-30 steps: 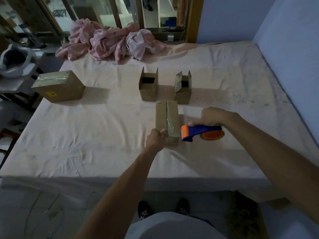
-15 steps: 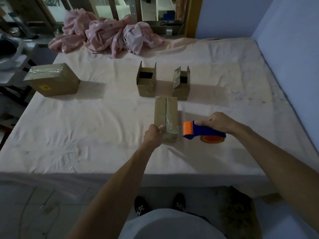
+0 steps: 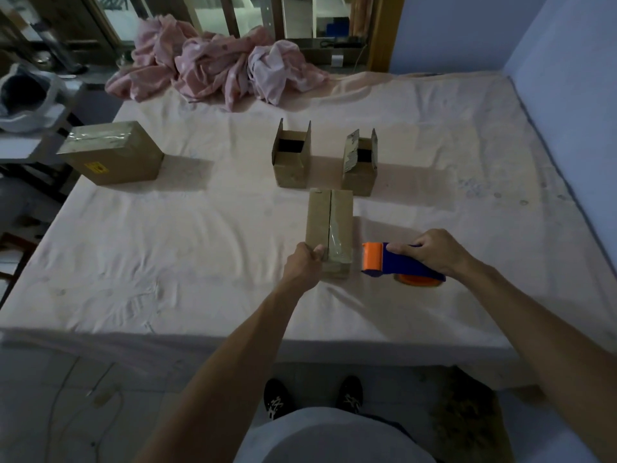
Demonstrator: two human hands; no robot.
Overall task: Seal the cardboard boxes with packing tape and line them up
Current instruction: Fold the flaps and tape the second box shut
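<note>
I get one view, the wide-angle head camera: it faces forward and down across the sheeted bed (image 3: 187,262), left hand (image 3: 304,266) and right hand (image 3: 434,251) near, shoes (image 3: 276,396) at 6 o'clock, perhaps windows (image 3: 217,15) at 12 o'clock

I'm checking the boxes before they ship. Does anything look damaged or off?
The right-hand open box has a scuffed left flap, torn to pale patches. On the closed box that the left hand holds, tape covers only the near end of the seam; the rest is bare.
</note>
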